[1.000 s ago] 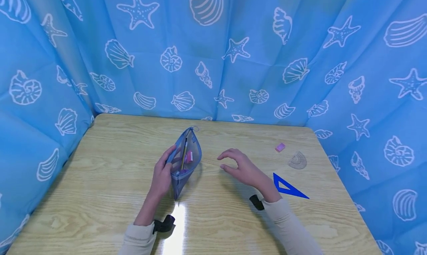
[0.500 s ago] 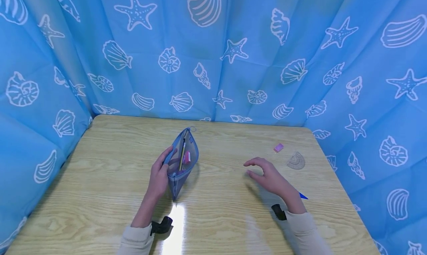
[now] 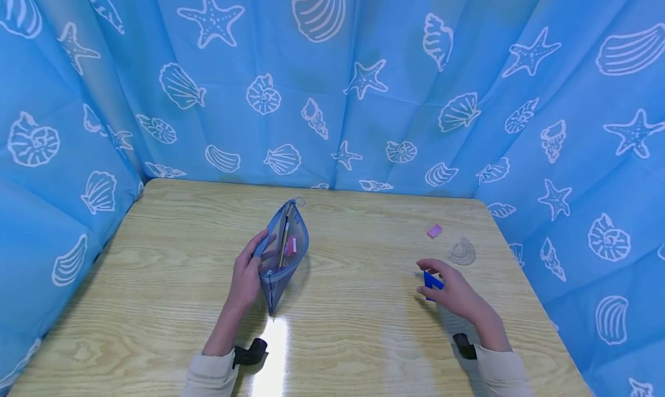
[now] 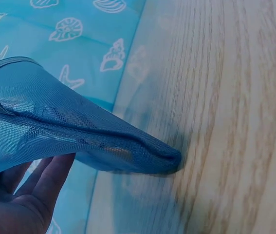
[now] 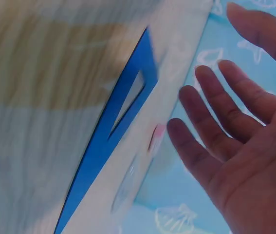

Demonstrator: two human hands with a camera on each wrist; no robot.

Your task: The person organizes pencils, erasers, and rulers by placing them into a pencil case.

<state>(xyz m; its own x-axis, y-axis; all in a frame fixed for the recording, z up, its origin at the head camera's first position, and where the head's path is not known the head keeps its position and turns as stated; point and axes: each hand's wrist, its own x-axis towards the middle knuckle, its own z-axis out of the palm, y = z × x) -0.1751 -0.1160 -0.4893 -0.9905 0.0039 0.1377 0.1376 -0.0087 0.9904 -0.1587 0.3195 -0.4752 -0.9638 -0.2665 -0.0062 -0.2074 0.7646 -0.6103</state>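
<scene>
My left hand [image 3: 246,273] grips the near left rim of a blue mesh zip pencil case [image 3: 280,281], whose mouth gapes upward. Inside it lie a pencil [image 3: 283,246] and a pink eraser [image 3: 291,246]. In the left wrist view the mesh pencil case [image 4: 79,122] tapers to the tabletop, with fingers behind it. My right hand [image 3: 457,290] hovers over a blue set square [image 3: 432,283] and partly hides it. The right wrist view has the whole right hand [image 5: 245,141] with its fingers spread, apart from the set square [image 5: 113,126].
A pink eraser [image 3: 434,231] and a clear protractor [image 3: 462,251] lie on the right of the wooden table [image 3: 353,339], beyond the right hand. A blue seashell-print curtain [image 3: 322,85] stands along the back and sides.
My right hand has moved right, away from the pencil case, and now is over the set square. My left hand keeps holding the pencil case in nearly the same place.
</scene>
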